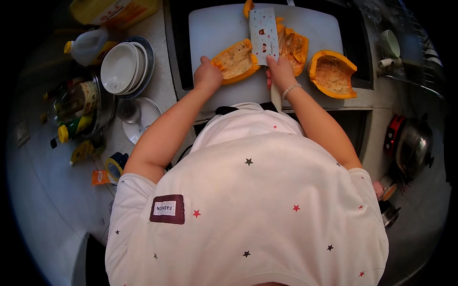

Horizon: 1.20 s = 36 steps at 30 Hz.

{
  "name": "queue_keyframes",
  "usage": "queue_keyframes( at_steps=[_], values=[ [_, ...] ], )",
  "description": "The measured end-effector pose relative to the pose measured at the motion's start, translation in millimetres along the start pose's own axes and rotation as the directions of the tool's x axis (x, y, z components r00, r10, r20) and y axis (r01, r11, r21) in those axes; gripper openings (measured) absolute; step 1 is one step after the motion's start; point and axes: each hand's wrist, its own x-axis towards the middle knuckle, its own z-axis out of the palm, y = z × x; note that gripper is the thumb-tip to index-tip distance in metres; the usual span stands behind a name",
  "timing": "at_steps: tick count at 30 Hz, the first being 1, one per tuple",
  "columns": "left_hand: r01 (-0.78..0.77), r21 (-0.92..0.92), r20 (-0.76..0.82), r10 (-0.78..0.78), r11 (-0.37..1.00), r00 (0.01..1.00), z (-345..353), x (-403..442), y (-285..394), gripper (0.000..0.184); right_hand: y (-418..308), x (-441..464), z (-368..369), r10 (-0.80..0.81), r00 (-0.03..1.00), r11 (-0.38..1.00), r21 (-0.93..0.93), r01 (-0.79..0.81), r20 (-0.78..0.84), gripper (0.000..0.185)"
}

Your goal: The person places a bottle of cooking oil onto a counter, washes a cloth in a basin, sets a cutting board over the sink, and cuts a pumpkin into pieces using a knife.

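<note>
My left hand (208,75) grips the left end of a pumpkin piece (236,62), its hollowed inner side facing up. A cleaver (263,35) with a patterned white blade is in my right hand (280,72), fingers closed around its pale handle. The blade points away from me, beside the right end of the held piece. Partly hidden behind the blade lies another pumpkin piece (295,50), with stringy flesh showing. Farther right, a hollow pumpkin chunk (332,75) rests near the edge of the white cutting board (214,24). A small orange bit (248,8) sits at the far side.
Stacked white bowls (119,68) stand on the left counter, with a plate (143,117) nearer me. Several bottles (78,100) and a clear jug (89,46) line the far left. At right are a green bowl (390,44) in a rack and a lidded metal pot (414,145).
</note>
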Motion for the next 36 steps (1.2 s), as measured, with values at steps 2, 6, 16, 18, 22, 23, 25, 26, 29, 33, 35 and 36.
queue_keyframes(
  at_steps=[2,6,16,18,22,23,25,26,29,33,35,36],
  values=[
    [0.025,-0.005,-0.007,-0.025,1.0,1.0,-0.6,-6.3,6.2,0.027,-0.4,5.6,7.1,-0.029,0.999,0.999,-0.023,0.028,-0.033,0.029],
    [0.245,-0.227,0.123,-0.222,0.942,0.967,0.1,-9.0,10.5,0.029,-7.6,15.3,12.4,-0.116,0.991,0.986,-0.126,0.108,-0.063,0.029],
    [0.34,-0.603,0.218,-0.26,0.722,0.941,-6.4,-19.4,1.6,0.035,-42.8,-22.8,-16.9,-0.291,0.955,0.943,-0.188,0.276,-0.06,0.03],
    [0.315,-0.537,0.211,-0.237,0.783,0.948,-9.7,-15.1,0.8,0.034,-40.9,-17.2,-25.7,-0.327,0.943,0.921,-0.241,0.306,-0.053,0.03],
    [0.267,-0.418,0.213,-0.192,0.868,0.958,-19.9,-5.9,0.9,0.034,-40.2,-10.0,-32.2,-0.338,0.941,0.899,-0.307,0.313,-0.028,0.03],
    [0.251,-0.397,0.215,-0.177,0.883,0.96,-21.0,-4.5,0.7,0.034,-39.1,-8.9,-31.7,-0.334,0.942,0.897,-0.315,0.309,-0.026,0.029],
    [0.241,-0.365,0.213,-0.172,0.899,0.962,-24.7,-4.1,3.2,0.034,-35.7,-5.9,-29.5,-0.326,0.945,0.894,-0.331,0.301,-0.02,0.029],
    [0.236,-0.349,0.212,-0.169,0.907,0.963,-25.6,-3.5,3.6,0.033,-33.8,-5.9,-26.5,-0.304,0.952,0.909,-0.308,0.28,-0.032,0.029],
    [0.221,-0.34,0.198,-0.16,0.914,0.967,-23.3,-1.2,0.2,0.033,-29.3,-4.5,-17.8,-0.244,0.968,0.948,-0.227,0.224,-0.061,0.029],
    [0.236,-0.359,0.198,-0.173,0.903,0.965,-20.3,-1.1,-0.5,0.031,-27.4,-2.0,-16.9,-0.172,0.983,0.982,-0.091,0.166,-0.069,0.028],
    [0.232,-0.361,0.201,-0.167,0.903,0.965,-22.7,-2.3,1.4,0.031,-27.8,-1.1,-17.1,-0.144,0.988,0.989,-0.031,0.143,-0.062,0.027],
    [0.23,-0.364,0.199,-0.166,0.902,0.966,-21.9,-1.4,0.7,0.031,-27.2,-0.2,-16.7,-0.132,0.99,0.991,-0.002,0.132,-0.057,0.027]
  ],
)
